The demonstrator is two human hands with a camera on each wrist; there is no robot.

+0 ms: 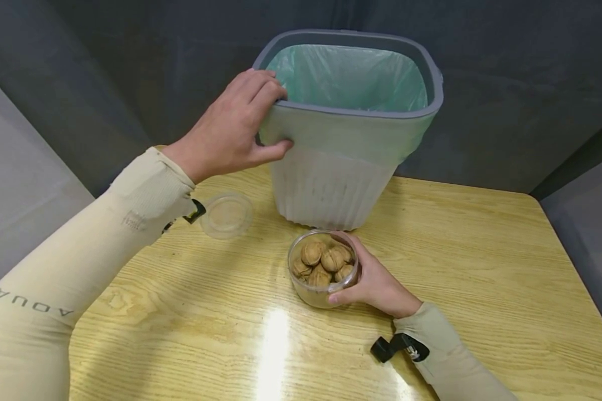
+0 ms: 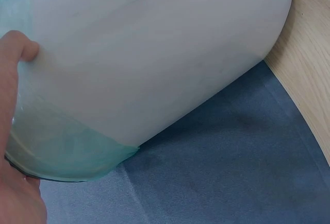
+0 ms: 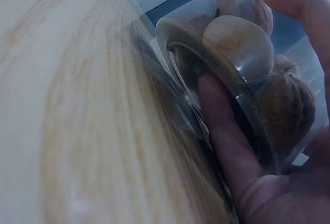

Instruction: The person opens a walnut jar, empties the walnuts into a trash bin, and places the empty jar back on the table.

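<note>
While the left hand (image 1: 231, 131) grips the bin (image 1: 348, 133) rim's near corner, the right hand (image 1: 376, 281) has its fingers curled round the walnut cup (image 1: 323, 267) (lid off), just before the bin on the worktop (image 1: 481, 289).

Clear lid (image 1: 227, 214) (lying flat), wooden table (image 1: 481, 267), dark backdrop (image 1: 506, 83)

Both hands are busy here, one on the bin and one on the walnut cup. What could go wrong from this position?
The grey plastic bin looks tilted under the left hand; if that grip slips, it may tip onto the wooden table.

The right hand grips the open clear plastic cup of walnuts; tilted too early, walnuts could scatter.

The clear round lid lies near the left sleeve, which might knock it off.
</note>
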